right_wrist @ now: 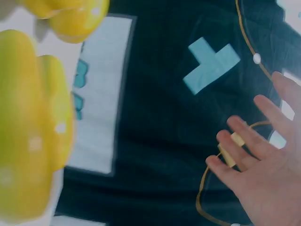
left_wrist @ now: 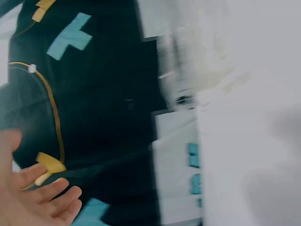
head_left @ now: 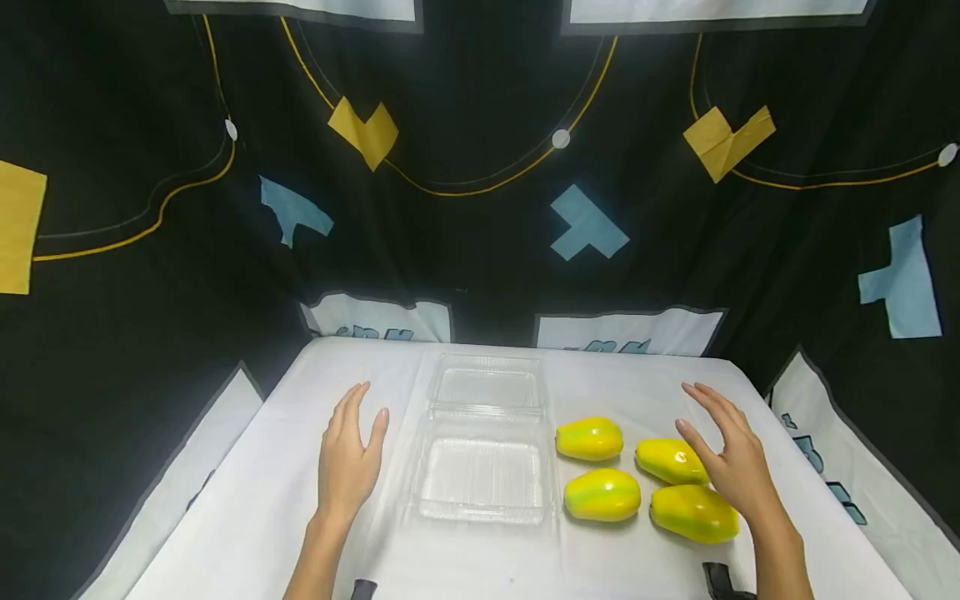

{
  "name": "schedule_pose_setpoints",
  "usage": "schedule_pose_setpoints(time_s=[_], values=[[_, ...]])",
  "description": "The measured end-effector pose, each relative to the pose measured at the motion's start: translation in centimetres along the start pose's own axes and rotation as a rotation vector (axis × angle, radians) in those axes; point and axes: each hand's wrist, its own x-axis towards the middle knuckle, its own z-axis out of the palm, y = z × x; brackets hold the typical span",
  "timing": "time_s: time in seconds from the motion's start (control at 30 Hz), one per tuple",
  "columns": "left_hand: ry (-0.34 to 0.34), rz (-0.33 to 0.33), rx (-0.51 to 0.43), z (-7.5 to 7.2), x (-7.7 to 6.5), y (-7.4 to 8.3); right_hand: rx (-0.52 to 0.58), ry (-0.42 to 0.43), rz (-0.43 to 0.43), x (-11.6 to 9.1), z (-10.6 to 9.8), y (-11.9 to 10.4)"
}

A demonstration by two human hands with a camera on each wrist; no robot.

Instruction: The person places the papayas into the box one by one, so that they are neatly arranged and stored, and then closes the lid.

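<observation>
Head: four yellow fruits (head_left: 602, 495) lying right of open clear container (head_left: 480, 475), long axes running roughly sideways; right hand (head_left: 738, 467) hovering nearer, left hand (head_left: 348, 467) hovering left of container.

Left wrist: fingers loosely bending, holding nothing; blue marks (left_wrist: 194, 161) showing, unreadable.

Right wrist: fingers standing apart, gripping nothing; no label showing on fruits.

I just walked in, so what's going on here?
A person's bare left grip is open, left of a clear plastic box whose lid lies open. The right grip is open too, near four yellow fruits on the white table. Neither holds anything, and every fruit lies outside the box.
</observation>
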Motion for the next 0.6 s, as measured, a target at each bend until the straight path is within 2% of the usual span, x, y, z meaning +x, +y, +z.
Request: schedule_pose_setpoints(time_s=[0.1, 0.2, 0.3, 0.43, 0.6], values=[[0.028, -0.073, -0.049, 0.8, -1.7, -1.1, 0.012, 0.028, 0.04, -1.6, 0.2, 0.8], [0.001, -0.115, -0.086, 1.7, -3.0, -2.1, 0.017, 0.045, 0.089, -3.0, 0.7, 1.8], [-0.075, -0.123, -0.119, 2.7, -4.0, -3.2, 0.032, 0.039, 0.131, -4.1, 1.3, 2.9], [-0.188, -0.099, -0.193, 4.0, -4.8, -4.6, 0.072, -0.008, 0.186, -5.1, 2.0, 4.2], [-0.321, -0.076, -0.279, 5.2, -5.3, -5.8, 0.129, -0.081, 0.182, -6.0, 2.9, 6.0]])
